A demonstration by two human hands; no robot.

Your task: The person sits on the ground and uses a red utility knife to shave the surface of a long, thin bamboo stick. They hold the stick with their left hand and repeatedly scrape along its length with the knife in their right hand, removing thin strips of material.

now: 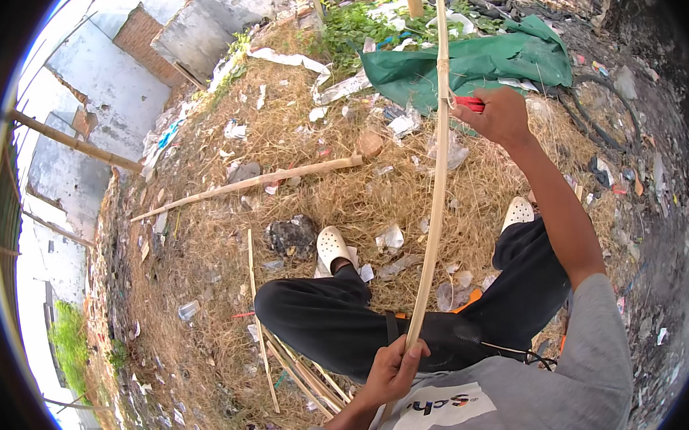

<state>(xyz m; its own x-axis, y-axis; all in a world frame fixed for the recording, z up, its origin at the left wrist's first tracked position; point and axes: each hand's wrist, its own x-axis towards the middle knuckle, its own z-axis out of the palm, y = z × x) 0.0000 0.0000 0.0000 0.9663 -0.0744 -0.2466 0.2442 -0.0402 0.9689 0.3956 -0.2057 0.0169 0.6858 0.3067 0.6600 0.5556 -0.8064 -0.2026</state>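
A long, pale split bamboo strip (436, 187) rises from my lap, bowing slightly toward its far end. Near its lower end, my left hand (397, 370) is closed around it. My right hand (500, 118), at the end of my outstretched arm, grips a red-handled tool (469, 102) against the strip's edge below a node. A thin shaving seems to curl there; the blade itself is too small to make out.
Several bamboo strips (305, 377) lie beside my left leg. A bamboo pole (257, 181) rests on dry, littered grass ahead, near a dark lump (292, 237). Beyond the strip's far part spreads a green sheet (492, 63). Broken walls (108, 91) stand at the left.
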